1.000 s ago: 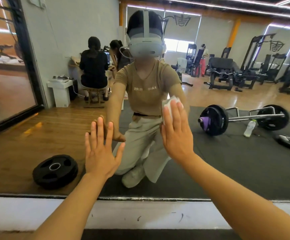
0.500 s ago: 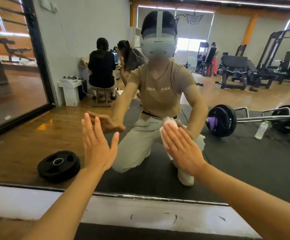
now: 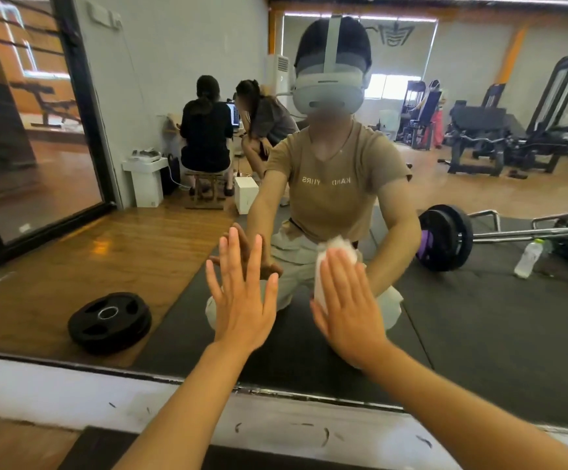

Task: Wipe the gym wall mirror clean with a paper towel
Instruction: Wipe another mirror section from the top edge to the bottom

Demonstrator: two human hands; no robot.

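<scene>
Wiping underway, lower centre of mirror [image 3: 479,334]: right hand [image 3: 350,310] flat, pressing paper towel [image 3: 323,266]; left hand [image 3: 241,300] flat, bracing; remaining extent unclear.

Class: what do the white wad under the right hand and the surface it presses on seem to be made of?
Paper towel: soft white paper, matte, crumpled at its edges. Mirror: glass, glossy; it reflects the gym and the person. The right hand presses the towel flat.

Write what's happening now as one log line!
step: wiping | right hand: flat, pressing paper towel on mirror | left hand: flat against glass, bare | area: low, near bottom edge
</scene>
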